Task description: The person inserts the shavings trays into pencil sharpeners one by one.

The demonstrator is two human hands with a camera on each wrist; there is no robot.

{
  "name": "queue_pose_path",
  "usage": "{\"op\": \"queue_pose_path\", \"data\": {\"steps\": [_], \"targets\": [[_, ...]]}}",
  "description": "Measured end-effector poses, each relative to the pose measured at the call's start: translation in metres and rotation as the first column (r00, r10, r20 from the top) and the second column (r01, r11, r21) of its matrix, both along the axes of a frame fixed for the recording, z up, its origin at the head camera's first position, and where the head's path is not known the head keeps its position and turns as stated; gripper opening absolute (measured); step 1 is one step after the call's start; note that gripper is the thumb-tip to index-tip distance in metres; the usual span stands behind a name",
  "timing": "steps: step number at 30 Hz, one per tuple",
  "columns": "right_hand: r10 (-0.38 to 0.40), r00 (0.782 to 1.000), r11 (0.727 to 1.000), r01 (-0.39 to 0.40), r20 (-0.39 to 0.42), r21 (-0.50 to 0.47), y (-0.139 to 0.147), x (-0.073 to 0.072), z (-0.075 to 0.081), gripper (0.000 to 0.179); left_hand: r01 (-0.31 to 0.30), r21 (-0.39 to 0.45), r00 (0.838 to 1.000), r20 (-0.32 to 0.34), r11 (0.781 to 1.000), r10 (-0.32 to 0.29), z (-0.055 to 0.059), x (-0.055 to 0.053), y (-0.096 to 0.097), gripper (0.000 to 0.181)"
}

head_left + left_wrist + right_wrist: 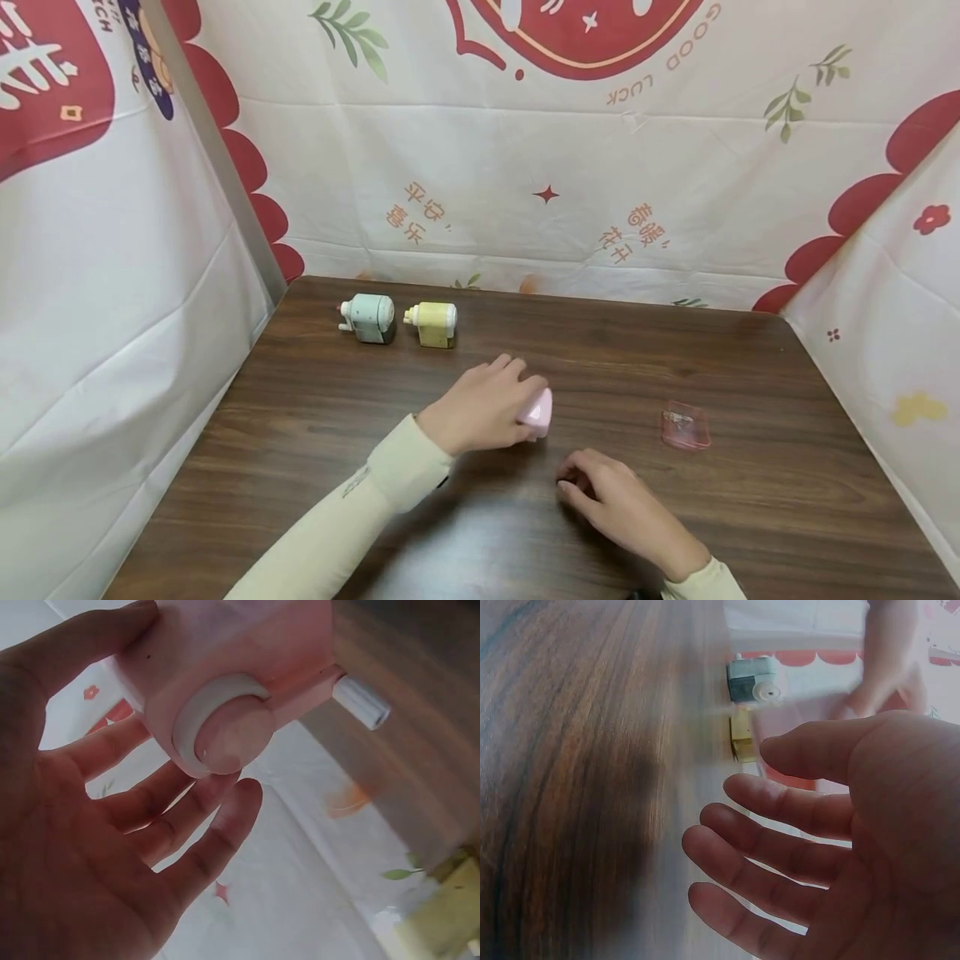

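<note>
- Clearly, the left hand (483, 408) holds the pink hand-crank pencil sharpener (537, 412), thumb on one side and fingers behind, with the lower fingers reaching loosely past the round hub (234, 735).
- I judge slipping the main risk: the body looks smooth, and the thumb and a few fingers seem to bear most of it. A small twist of the wrist could let it roll out.
- The crank handle (362, 701) juts free of the body; I'd expect it to catch first if the sharpener were lowered at a tilt.
- The right hand (622, 508) holds nothing, its fingers relaxed and slightly apart. It lies close to the sharpener, so a hasty swing by either could knock the two together.
- A pink translucent tray (686, 437) sits beyond the right hand, with small contents I can't make out; a brushing forearm might tip it.
- Towards the back left, the yellow sharpener (437, 325) and mint sharpener (371, 318) stand near each other, leaving me little room between them.
- The surface (600, 358) gives me free space between the held sharpener and the tray; its back edge meets a printed cloth (487, 142), which limits reaching farther.
</note>
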State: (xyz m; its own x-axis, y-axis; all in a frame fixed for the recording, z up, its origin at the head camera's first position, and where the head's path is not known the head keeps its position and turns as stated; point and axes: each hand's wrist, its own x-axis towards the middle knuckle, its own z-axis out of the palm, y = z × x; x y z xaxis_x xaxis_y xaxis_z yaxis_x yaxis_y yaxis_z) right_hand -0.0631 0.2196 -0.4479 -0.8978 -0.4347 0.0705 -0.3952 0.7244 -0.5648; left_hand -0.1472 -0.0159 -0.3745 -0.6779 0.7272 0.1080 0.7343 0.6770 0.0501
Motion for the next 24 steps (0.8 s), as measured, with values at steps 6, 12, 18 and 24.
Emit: {"op": "queue_pose_path", "data": {"steps": [6, 12, 18, 24], "targets": [[-0.013, 1.0, 1.0, 0.013, -0.003, 0.004, 0.002, 0.0, 0.001, 0.005, -0.032, 0.045, 0.999, 0.042, 0.998, 0.03, -0.017, 0.022, -0.021, 0.055], [-0.024, 0.999, 1.0, 0.024, -0.03, 0.001, 0.004, 0.001, 0.002, 0.007, -0.047, 0.073, 0.998, 0.037, 0.996, 0.045, -0.029, 0.034, -0.028, 0.051], [-0.027, 0.999, 1.0, 0.027, -0.043, 0.008, 0.005, 0.002, 0.003, 0.007, -0.056, 0.105, 0.998, 0.013, 0.993, 0.055, -0.036, 0.038, -0.03, 0.049], [-0.042, 0.997, 0.999, 0.042, -0.058, 0.007, 0.006, 0.003, 0.005, 0.006, -0.072, 0.108, 0.997, 0.036, 0.992, 0.069, -0.041, 0.038, -0.028, 0.048]]}}
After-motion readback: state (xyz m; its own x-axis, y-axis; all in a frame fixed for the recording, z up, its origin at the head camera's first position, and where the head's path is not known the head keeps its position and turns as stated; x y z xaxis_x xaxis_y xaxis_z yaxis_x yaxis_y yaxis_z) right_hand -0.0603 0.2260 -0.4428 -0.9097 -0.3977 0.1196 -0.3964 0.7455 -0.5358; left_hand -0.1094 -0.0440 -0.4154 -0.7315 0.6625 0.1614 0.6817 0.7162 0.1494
